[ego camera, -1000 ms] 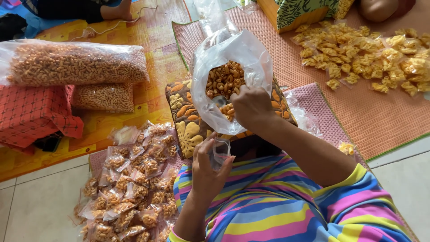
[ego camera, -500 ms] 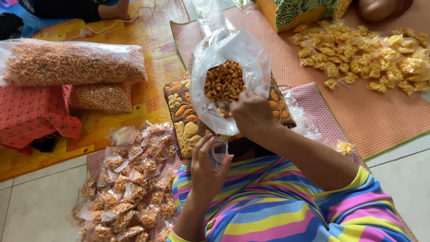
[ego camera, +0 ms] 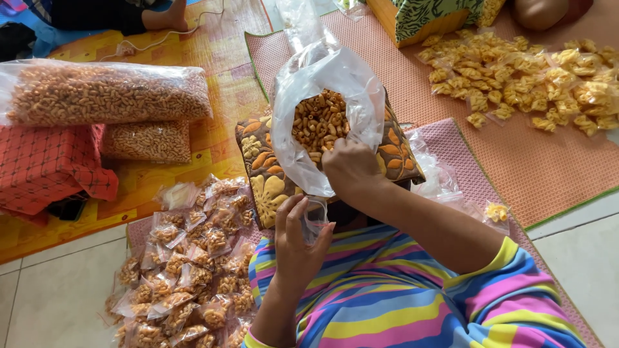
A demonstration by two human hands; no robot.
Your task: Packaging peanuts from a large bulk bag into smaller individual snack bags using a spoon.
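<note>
- A big clear plastic bag (ego camera: 322,96) stands open in the middle of the scene, partly filled with small curled orange-brown snacks (ego camera: 319,122); it rests on a brown cushion with orange leaf patterns (ego camera: 264,174).
- The right hand (ego camera: 351,171) sits at the near rim of the big bag, its fingers curled and turned away from the camera; whether it pinches snacks or the plastic cannot be told.
- The left hand (ego camera: 300,235) is just near of that, grasping a small clear pouch (ego camera: 316,216) with its mouth up under the right hand; what lies inside the pouch is hard to make out.
- On the near left lies a heap of small filled packets (ego camera: 187,270) of the same brown snack, cut off by the near edge.
- On the far left two long sealed bags of snacks (ego camera: 109,93) lie stacked on an orange mat (ego camera: 219,58), with a red checked cloth (ego camera: 45,167) beside them and a dark object half hidden beneath it.
- On the far right a spread of yellow snack packets (ego camera: 529,71) covers a pink woven mat (ego camera: 516,161); a green patterned box (ego camera: 438,16) is cut off at the far edge.
- Another person's foot (ego camera: 171,16) shows at the far left edge.
- The striped sleeves (ego camera: 400,303) hide the floor nearest the camera.
</note>
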